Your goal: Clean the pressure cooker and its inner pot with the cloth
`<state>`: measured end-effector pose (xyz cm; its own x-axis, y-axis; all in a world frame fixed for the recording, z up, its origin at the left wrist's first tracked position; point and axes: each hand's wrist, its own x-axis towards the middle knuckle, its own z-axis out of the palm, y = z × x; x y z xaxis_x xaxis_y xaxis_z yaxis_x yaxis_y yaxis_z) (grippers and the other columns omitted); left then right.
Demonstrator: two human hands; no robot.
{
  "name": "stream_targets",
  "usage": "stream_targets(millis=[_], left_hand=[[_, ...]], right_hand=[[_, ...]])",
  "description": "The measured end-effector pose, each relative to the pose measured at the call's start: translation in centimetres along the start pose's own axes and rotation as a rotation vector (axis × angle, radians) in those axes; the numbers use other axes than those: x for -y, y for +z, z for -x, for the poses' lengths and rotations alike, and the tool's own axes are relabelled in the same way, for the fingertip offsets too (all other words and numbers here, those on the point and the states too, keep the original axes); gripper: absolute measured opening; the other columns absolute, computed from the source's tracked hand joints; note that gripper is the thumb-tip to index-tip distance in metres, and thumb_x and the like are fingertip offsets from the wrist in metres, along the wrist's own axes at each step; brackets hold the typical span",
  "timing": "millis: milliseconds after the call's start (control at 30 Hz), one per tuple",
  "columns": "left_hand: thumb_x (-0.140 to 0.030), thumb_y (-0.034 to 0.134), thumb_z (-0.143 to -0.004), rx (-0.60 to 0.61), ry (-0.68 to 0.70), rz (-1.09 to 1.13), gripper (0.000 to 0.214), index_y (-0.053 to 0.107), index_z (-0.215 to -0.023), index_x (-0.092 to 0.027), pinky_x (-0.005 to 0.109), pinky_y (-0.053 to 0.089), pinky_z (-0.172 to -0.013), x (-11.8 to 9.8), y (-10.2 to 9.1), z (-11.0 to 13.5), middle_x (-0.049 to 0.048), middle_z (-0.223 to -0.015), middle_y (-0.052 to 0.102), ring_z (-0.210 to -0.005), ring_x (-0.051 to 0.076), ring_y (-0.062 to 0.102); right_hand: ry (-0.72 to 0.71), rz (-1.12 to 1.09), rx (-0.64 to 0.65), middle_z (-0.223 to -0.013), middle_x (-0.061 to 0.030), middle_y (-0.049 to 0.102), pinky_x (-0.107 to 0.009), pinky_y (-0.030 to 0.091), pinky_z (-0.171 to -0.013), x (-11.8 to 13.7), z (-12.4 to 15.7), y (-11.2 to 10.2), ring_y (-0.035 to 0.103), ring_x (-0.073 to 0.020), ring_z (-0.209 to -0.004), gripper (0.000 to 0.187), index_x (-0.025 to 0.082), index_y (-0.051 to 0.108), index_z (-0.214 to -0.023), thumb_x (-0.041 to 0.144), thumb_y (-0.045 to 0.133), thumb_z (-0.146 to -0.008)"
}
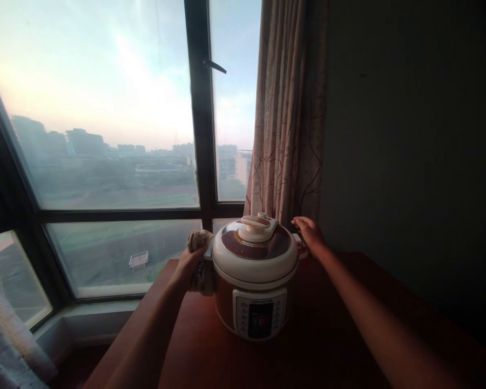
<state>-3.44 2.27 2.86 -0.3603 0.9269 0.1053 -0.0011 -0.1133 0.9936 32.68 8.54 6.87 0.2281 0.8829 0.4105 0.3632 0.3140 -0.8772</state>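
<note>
An electric pressure cooker (pixel 254 270) stands upright on the table, with a cream lid, brown body and front control panel (pixel 260 313). Its lid handle (pixel 256 227) is cream and brown. A crumpled patterned cloth (pixel 203 278) is at the cooker's left side. My left hand (pixel 189 265) is closed on this cloth, beside the left side handle (pixel 209 252). Over on the right, my right hand (pixel 309 233) is just above the right side handle (pixel 302 249), fingers stretched toward the lid. I see nothing held in it; whether it touches the handle is unclear.
The reddish-brown table (pixel 202 351) runs toward a large window with a dark frame (pixel 200 108). A patterned curtain (pixel 285 108) hangs behind the cooker. A dark wall (pixel 409 135) is to the right. More curtain (pixel 8 329) shows at lower left.
</note>
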Motion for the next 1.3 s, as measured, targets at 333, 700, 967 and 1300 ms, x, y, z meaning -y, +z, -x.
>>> stream_targets(millis=[333, 700, 967, 1300], left_hand=[[-0.042, 0.077, -0.067, 0.031, 0.029, 0.089, 0.045, 0.071, -0.101, -0.014, 0.031, 0.055, -0.07, 0.7, 0.2, 0.1, 0.0072, -0.088, 0.074, -0.078, 0.023, 0.069], [-0.043, 0.078, -0.068, 0.003, 0.056, 0.087, 0.046, 0.071, -0.104, -0.015, 0.029, 0.055, -0.073, 0.5, 0.5, 0.4, 0.007, -0.094, 0.075, -0.086, 0.024, 0.07], [-0.042, 0.078, -0.07, 0.014, 0.043, 0.052, 0.045, 0.072, -0.105, -0.014, 0.03, 0.056, -0.075, 0.4, 0.3, 0.4, 0.0097, -0.098, 0.076, -0.091, 0.025, 0.071], [-0.036, 0.077, -0.073, -0.047, 0.021, -0.005, 0.039, 0.071, -0.103, -0.012, 0.032, 0.056, -0.078, 0.3, 0.1, 0.0, 0.0108, -0.094, 0.076, -0.093, 0.027, 0.071]], right_hand=[[-0.409, 0.632, 0.335, -0.107, -0.0118, 0.072, -0.037, 0.045, -0.087, 11.8, 2.3, 8.1, 0.065, -0.0303, -0.101, 0.046, 0.022, 0.074, -0.093, 0.064, 0.063, -0.078], [-0.439, 0.885, 0.243, -0.101, -0.0105, 0.075, -0.032, 0.047, -0.079, 12.1, 2.3, 8.2, 0.068, -0.0265, -0.093, 0.039, 0.024, 0.075, -0.097, 0.056, 0.055, -0.086], [-0.443, 0.848, 0.05, -0.097, -0.0092, 0.076, -0.031, 0.045, -0.075, 15.0, -0.2, 2.7, 0.068, -0.0252, -0.09, 0.044, 0.023, 0.076, -0.096, 0.056, 0.049, -0.09], [-0.402, 0.864, -0.176, -0.096, -0.0065, 0.076, -0.032, 0.04, -0.068, 13.6, -0.3, -9.5, 0.067, -0.0255, -0.085, 0.043, 0.026, 0.076, -0.099, 0.06, 0.054, -0.083]])
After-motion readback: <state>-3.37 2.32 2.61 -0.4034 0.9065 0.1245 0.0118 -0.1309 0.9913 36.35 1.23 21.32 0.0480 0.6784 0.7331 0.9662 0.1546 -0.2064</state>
